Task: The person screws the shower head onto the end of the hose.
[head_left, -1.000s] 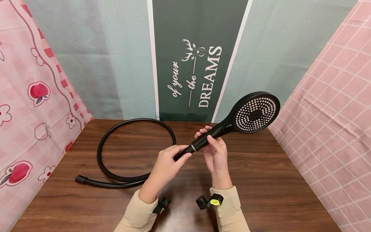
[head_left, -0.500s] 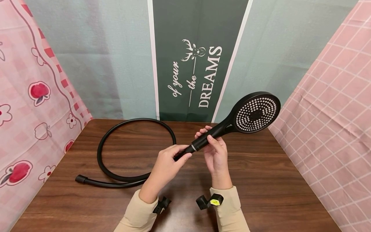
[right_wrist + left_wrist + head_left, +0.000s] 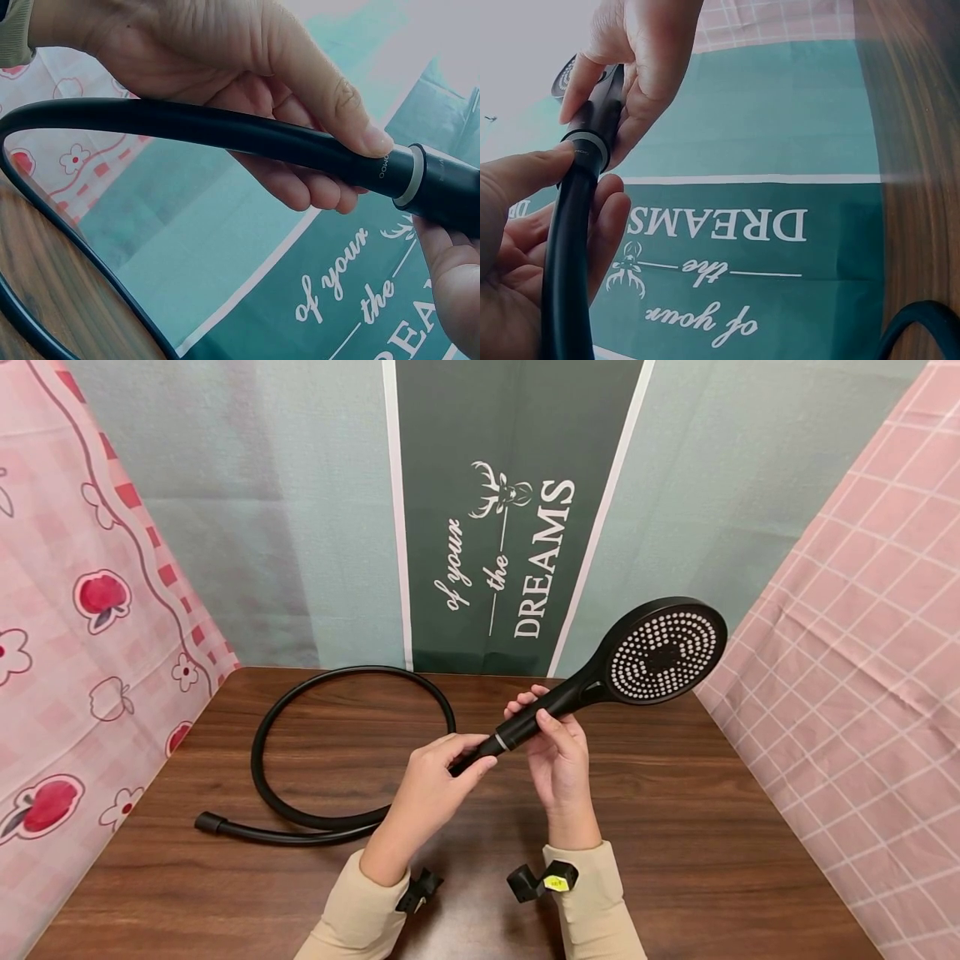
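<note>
A black shower head (image 3: 660,652) with pale nozzles is held up over the table, its round face tilted to the upper right. My right hand (image 3: 558,768) grips its handle (image 3: 600,112) between thumb and fingers. At the lower end of the handle, my left hand (image 3: 435,781) pinches the end of a black shower hose (image 3: 225,124). A pale ring (image 3: 411,176) shows where the hose end meets the handle. From my left hand the hose runs down and loops on the table; its free end (image 3: 210,822) lies at the left.
The brown wooden table (image 3: 675,860) reaches back to a green and teal cloth (image 3: 480,527). A pink fruit-print cloth (image 3: 97,693) hangs along the left, and a pink checked cloth (image 3: 862,652) along the right. Black wrist devices sit at both cuffs.
The shower head has shifted very slightly to the right. Both hands keep the same hold, and the hose loop looks unchanged.
</note>
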{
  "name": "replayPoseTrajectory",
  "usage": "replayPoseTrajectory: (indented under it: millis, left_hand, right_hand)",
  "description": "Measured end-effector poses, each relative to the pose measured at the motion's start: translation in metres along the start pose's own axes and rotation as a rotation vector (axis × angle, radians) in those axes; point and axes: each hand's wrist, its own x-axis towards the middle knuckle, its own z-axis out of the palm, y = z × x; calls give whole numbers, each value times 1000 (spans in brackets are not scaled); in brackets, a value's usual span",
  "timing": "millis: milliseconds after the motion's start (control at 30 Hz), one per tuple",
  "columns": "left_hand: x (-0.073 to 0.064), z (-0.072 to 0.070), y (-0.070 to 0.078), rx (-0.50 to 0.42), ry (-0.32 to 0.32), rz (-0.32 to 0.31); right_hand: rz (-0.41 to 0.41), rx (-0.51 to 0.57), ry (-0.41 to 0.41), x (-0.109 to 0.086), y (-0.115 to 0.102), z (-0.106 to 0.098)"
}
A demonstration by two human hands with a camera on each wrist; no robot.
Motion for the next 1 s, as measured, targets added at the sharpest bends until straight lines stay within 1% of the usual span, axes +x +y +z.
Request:
replayPoseTrajectory:
  millis: [133, 300, 433, 633, 1000]
  left_hand:
    - [0, -1, 0, -16, -12, -12]
    - [1, -3, 1, -38, -43, -45]
    - [0, -3, 1, -39, -56, -60]
    - [0, -3, 2, -26, -55, -56]
    - [0, -3, 2, -17, -37, -25]
  right_hand:
    - [2, 2, 1, 0, 0, 0]
    - [2, -3, 3, 0, 0, -1]
    - [3, -3, 5, 0, 0, 0]
    - [8, -12, 16, 0, -1, 0]
    - [9, -15, 24, -1, -1, 2]
